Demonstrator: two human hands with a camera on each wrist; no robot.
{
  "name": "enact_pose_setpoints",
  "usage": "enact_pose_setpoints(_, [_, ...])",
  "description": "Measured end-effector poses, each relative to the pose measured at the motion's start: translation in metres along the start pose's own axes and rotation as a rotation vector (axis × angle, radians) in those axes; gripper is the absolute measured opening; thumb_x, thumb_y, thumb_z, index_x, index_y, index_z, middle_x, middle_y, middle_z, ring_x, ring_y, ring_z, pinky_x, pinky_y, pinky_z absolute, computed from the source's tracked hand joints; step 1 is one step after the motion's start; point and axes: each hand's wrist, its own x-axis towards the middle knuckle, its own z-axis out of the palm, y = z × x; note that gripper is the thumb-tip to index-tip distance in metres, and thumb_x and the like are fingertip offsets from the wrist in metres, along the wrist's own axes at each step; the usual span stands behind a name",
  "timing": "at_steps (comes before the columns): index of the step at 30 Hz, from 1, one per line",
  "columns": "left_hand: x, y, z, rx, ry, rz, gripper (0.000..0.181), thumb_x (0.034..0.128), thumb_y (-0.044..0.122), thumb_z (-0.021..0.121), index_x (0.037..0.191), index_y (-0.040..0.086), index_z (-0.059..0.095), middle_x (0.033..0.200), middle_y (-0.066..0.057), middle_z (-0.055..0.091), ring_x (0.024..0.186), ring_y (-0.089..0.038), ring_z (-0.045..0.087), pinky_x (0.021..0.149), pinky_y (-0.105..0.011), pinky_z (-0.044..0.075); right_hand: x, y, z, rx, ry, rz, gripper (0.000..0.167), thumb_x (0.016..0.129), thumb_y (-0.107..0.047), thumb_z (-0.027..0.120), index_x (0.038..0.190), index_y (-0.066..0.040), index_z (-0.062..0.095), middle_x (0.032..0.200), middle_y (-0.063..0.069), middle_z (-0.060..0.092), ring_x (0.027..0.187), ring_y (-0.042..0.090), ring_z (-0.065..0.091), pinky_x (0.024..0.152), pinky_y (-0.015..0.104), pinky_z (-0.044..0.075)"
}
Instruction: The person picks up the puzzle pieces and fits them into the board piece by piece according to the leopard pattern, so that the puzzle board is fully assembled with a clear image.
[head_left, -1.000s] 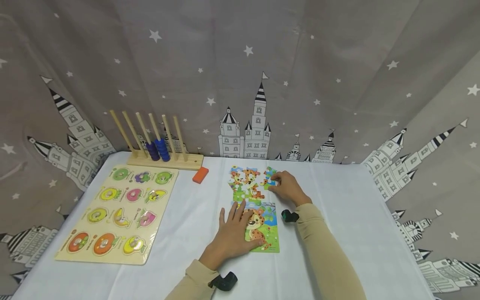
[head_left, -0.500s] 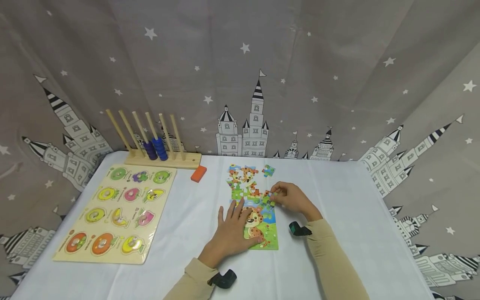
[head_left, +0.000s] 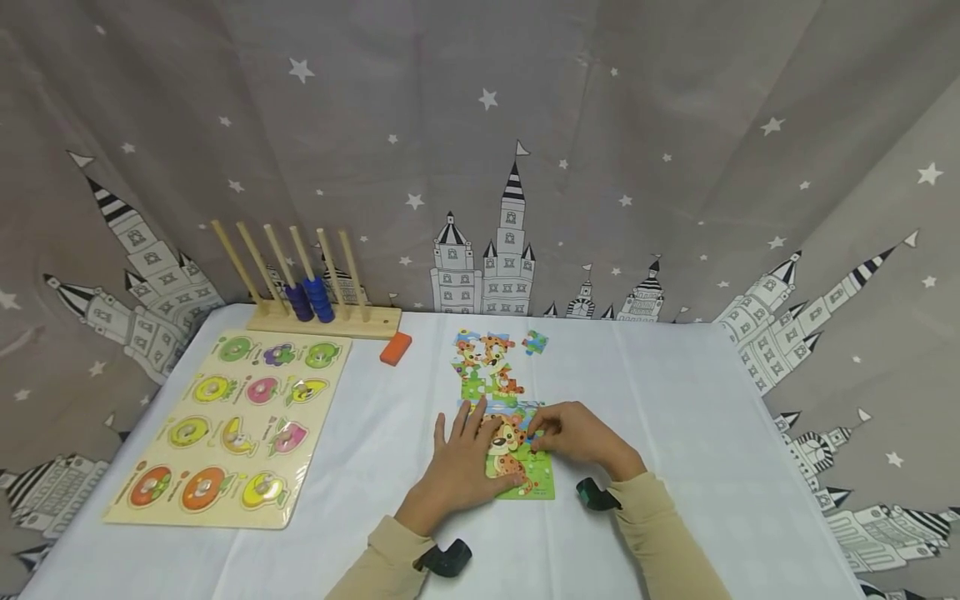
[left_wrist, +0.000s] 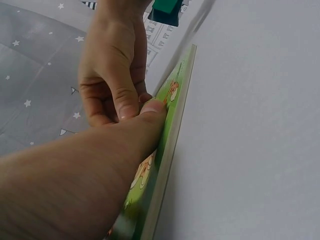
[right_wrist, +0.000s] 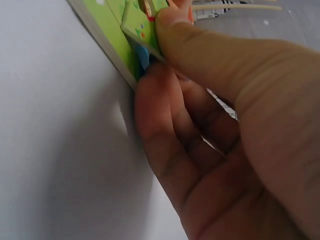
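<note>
My left hand (head_left: 457,468) rests with spread fingers on the left side of a jigsaw board (head_left: 538,485), which shows a spotted cartoon cub on grass. Over the board's right part, my right hand (head_left: 581,433) pinches a green jigsaw piece (right_wrist: 142,25) between thumb and fingers. In the right wrist view that piece is tilted close to the board's surface; fingers hide part of it. Just beyond the board lies a cluster of jigsaw pieces (head_left: 477,387), some joined. One loose blue-green jigsaw piece (head_left: 535,342) sits apart to their right.
A wooden fruit peg puzzle (head_left: 300,417) lies at the left of the white-covered table (head_left: 705,417). Behind it stands a wooden peg rack (head_left: 375,321) with blue and purple rings on two rods. An orange block (head_left: 396,348) is beside the rack. A grey curtain (head_left: 480,125) hangs behind.
My right hand has come nearer, from the pieces beyond the board to over the board, bringing one piece along. Another piece stays behind at the top right. The left hand keeps its place.
</note>
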Motion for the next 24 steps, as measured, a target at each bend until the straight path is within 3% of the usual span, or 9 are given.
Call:
enact_pose_setpoints(7, [0.001, -0.001, -0.001, -0.001, -0.004, -0.004, 0.094, 0.0846, 0.075, 0.061, 0.154, 0.015, 0.044, 0.171, -0.015, 0.018, 0.158, -0.042, 0.012, 0.12, -0.076, 0.011, 0.0, -0.005, 0.006, -0.087, 0.066, -0.004, 0.013, 0.086, -0.017, 0.082, 0.096, -0.017, 0.074, 0.08, -0.007, 0.062, 0.072, 0.007, 0.055, 0.064, 0.021, 0.048])
enact_pose_setpoints(11, [0.001, 0.0, 0.001, -0.014, 0.018, -0.008, 0.087, 0.0874, 0.071, 0.061, 0.153, 0.015, 0.045, 0.17, -0.015, 0.021, 0.158, -0.042, 0.014, 0.12, -0.076, 0.011, 0.0, -0.005, 0.009, -0.128, 0.089, -0.025, 0.011, 0.083, -0.015, 0.084, 0.087, -0.016, 0.074, 0.079, -0.007, 0.061, 0.07, 0.006, 0.053, 0.064, 0.02, 0.047])
enact_pose_setpoints(18, [0.003, 0.005, 0.011, -0.007, 0.165, -0.03, 0.051, 0.1015, 0.048, 0.056, 0.141, 0.016, 0.055, 0.165, -0.017, 0.032, 0.153, -0.043, 0.026, 0.118, -0.076, 0.016, -0.001, -0.006, 0.011, -0.141, 0.106, -0.017, 0.017, 0.082, -0.015, 0.085, 0.079, -0.019, 0.069, 0.076, -0.01, 0.061, 0.068, 0.005, 0.054, 0.063, 0.02, 0.048])
enact_pose_setpoints(24, [0.006, 0.008, 0.014, -0.012, 0.233, -0.054, 0.035, 0.1019, 0.041, 0.058, 0.129, 0.018, 0.061, 0.161, -0.015, 0.039, 0.15, -0.042, 0.032, 0.118, -0.076, 0.018, -0.001, -0.008, 0.01, -0.119, 0.094, 0.017, 0.018, 0.082, -0.014, 0.085, 0.078, -0.017, 0.068, 0.075, -0.007, 0.06, 0.067, 0.007, 0.052, 0.061, 0.02, 0.046])
